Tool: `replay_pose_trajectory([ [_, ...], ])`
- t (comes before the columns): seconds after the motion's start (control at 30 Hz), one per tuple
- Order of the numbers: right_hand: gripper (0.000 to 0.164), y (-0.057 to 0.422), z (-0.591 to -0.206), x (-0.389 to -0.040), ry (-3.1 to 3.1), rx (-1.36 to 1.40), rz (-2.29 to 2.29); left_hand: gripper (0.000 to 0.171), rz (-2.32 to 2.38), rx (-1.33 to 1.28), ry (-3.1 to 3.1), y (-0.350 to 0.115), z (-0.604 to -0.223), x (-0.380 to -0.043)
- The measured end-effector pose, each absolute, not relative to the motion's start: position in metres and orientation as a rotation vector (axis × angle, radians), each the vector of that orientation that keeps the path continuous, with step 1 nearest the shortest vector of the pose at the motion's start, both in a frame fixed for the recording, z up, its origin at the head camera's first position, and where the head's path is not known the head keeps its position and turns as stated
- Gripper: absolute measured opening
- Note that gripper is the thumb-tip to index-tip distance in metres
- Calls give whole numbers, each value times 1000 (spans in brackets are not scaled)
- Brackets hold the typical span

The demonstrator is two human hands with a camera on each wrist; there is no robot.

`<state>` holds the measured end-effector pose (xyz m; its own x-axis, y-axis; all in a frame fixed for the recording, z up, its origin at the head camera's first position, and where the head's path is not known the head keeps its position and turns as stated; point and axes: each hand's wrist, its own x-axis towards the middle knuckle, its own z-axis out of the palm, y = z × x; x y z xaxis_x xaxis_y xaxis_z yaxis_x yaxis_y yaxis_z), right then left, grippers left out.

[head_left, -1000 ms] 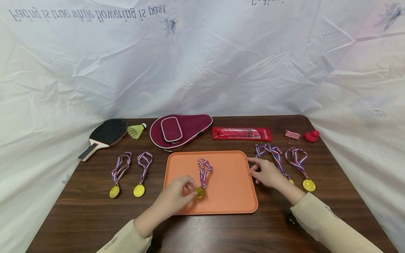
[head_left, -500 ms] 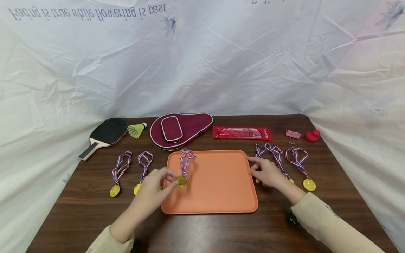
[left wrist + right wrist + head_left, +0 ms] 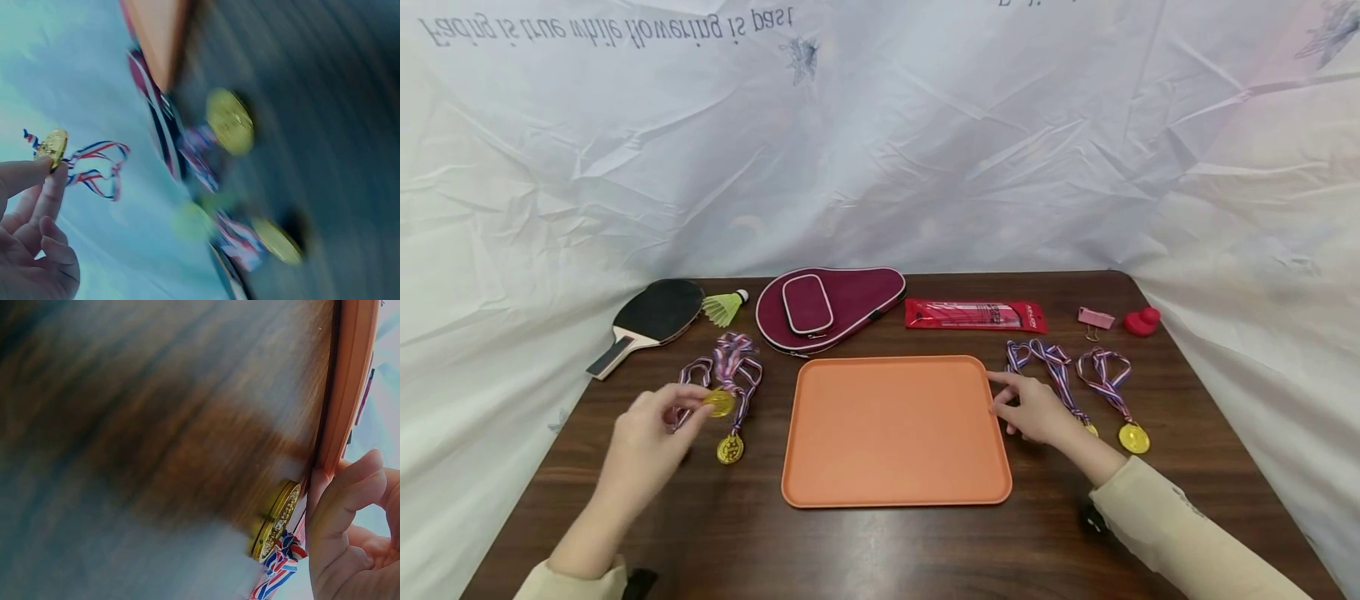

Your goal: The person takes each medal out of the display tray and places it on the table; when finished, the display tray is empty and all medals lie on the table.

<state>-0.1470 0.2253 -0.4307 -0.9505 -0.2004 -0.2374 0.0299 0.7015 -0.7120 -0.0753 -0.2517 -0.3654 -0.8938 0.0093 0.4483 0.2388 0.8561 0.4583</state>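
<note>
Between thumb and fingertips, my left hand [image 3: 643, 442] pinches a gold medal [image 3: 720, 403] by its disc, held above the table's left side. Its striped ribbon rises away from the hand; the left wrist view shows the medal [image 3: 53, 147] raised too. Below lies a second medal [image 3: 730, 448]. Another ribbon [image 3: 695, 372] shows behind the left hand, which hides its disc in the head view. My right hand [image 3: 1030, 410] touches the right rim of the orange tray [image 3: 895, 433], which bears nothing. Beside that hand lie a medal [image 3: 1133, 437] and another medal [image 3: 276, 522], partly hidden by the wrist in the head view.
Along the back stand a table tennis bat [image 3: 658, 313], a shuttlecock [image 3: 722, 309], a maroon bat case [image 3: 865, 298], a red packet [image 3: 973, 315], a pink binder clip [image 3: 1095, 318] and a red rubber-like object [image 3: 1141, 322]. White cloth [image 3: 880, 167] hangs behind the table.
My left hand has lifted the medal off the tray and carried it left, over the medals on that side. The right hand has stayed at the tray's rim.
</note>
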Motion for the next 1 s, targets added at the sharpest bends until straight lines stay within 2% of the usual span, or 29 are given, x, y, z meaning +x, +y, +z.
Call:
replay_pose_trajectory([
  [0.43, 52, 225, -428, -147, 2613, -148, -1099, 17, -685, 34, -2588, -345, -380, -80],
  [1.0, 53, 224, -426, -146, 2627, -177, -1083, 17, -770, -8, -2855, -383, -412, -64],
])
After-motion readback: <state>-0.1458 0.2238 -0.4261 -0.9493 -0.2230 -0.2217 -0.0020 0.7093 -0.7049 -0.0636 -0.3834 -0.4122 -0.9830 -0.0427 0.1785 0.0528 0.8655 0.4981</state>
